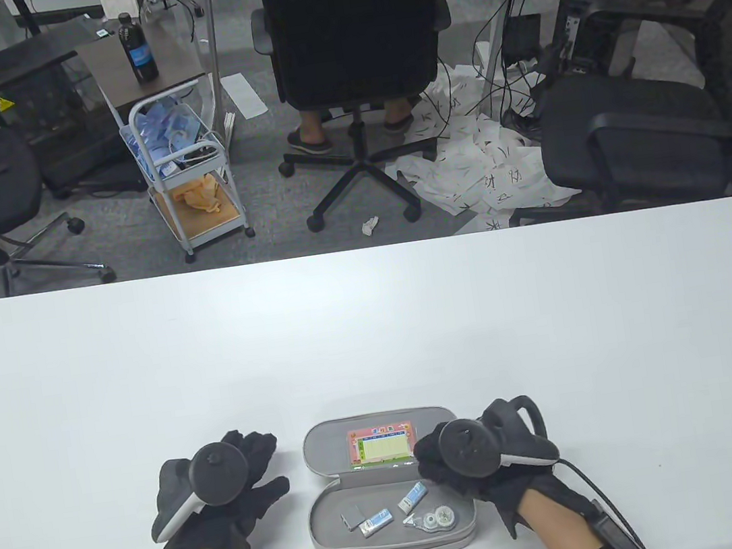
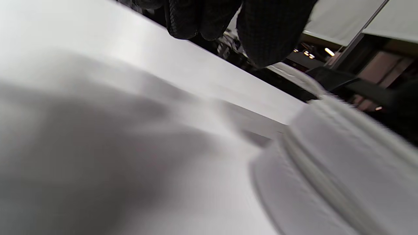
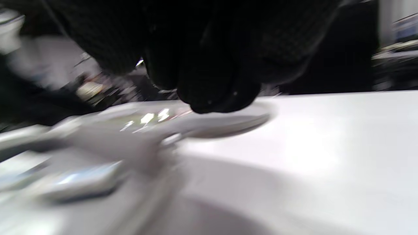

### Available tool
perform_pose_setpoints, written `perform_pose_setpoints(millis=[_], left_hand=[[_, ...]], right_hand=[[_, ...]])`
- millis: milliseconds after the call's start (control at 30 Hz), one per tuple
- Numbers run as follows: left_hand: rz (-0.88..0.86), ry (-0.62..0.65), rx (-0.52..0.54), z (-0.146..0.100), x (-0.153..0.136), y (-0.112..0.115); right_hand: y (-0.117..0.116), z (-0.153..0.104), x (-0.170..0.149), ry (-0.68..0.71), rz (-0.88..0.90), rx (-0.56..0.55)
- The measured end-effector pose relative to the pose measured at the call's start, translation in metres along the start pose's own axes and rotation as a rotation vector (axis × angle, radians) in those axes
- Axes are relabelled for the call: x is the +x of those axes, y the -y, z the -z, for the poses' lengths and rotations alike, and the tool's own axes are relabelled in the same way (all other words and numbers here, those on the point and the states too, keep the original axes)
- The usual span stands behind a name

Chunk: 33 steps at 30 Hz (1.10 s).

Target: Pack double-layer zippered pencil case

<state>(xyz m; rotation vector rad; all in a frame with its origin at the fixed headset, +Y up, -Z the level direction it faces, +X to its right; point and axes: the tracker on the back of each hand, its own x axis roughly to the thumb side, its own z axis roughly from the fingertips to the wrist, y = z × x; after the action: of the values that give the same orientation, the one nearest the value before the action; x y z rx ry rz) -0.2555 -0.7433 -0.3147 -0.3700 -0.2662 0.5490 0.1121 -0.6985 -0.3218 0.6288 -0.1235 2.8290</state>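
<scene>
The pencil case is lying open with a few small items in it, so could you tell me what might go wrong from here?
1. The two erasers and the correction tape lie loose in the lower half of the pencil case; closing it carelessly could shift or trap them in the zipper.
2. The right hand overlaps the case's right edge and could knock it sideways.
3. The left hand lies apart from the case, so nothing steadies it.

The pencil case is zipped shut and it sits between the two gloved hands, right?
Not quite. The pencil case lies open, not zipped shut: the table view shows erasers and a correction tape in its near half. It does sit between the left hand and the right hand.
</scene>
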Motion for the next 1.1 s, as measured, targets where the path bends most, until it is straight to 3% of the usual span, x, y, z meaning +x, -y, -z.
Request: perform_pose_setpoints(millis=[100, 167, 367, 433, 500, 567, 633, 700, 733, 867, 1000, 1067, 1100], left_hand=[[-0.104, -0.006, -0.191, 0.008, -0.005, 0.013], [-0.126, -0.014, -0.291, 0.012, -0.006, 0.022], [-0.177, 0.006, -0.326, 0.013, -0.004, 0.029], [-0.204, 0.003, -0.333, 0.013, -0.005, 0.03], [-0.204, 0.002, -0.331, 0.013, -0.005, 0.031], [-0.19, 0.003, -0.327, 0.013, -0.004, 0.03], [-0.191, 0.004, -0.323, 0.013, -0.005, 0.031], [-0.196, 0.005, -0.322, 0.013, -0.005, 0.03], [-0.195, 0.004, -0.322, 0.013, -0.005, 0.03], [-0.115, -0.014, -0.308, 0.012, 0.006, 0.023], [-0.009, 0.138, -0.017, 0.003, 0.041, 0.01], [0.035, 0.286, -0.061, 0.003, 0.063, 0.018], [0.064, 0.329, -0.187, 0.004, 0.075, 0.029]], right_hand=[[-0.011, -0.003, -0.029, -0.267, 0.114, -0.037], [-0.027, -0.005, -0.047, -0.385, 0.203, 0.137], [-0.045, -0.006, -0.067, -0.468, 0.612, 0.227], [-0.042, -0.006, -0.075, -0.45, 0.695, 0.213], [-0.035, -0.005, -0.086, -0.283, 0.822, 0.262], [-0.036, -0.006, -0.091, -0.128, 0.959, 0.419], [-0.046, -0.008, -0.087, -0.082, 1.028, 0.554], [-0.053, -0.008, -0.081, -0.032, 1.016, 0.687], [-0.055, -0.008, -0.079, -0.026, 0.928, 0.73], [-0.057, -0.006, -0.075, -0.042, 0.839, 0.752], [-0.054, -0.004, -0.074, -0.037, 0.868, 0.67], [-0.054, -0.001, -0.075, -0.059, 0.918, 0.578], [-0.055, 0.0, -0.073, -0.086, 0.919, 0.527]])
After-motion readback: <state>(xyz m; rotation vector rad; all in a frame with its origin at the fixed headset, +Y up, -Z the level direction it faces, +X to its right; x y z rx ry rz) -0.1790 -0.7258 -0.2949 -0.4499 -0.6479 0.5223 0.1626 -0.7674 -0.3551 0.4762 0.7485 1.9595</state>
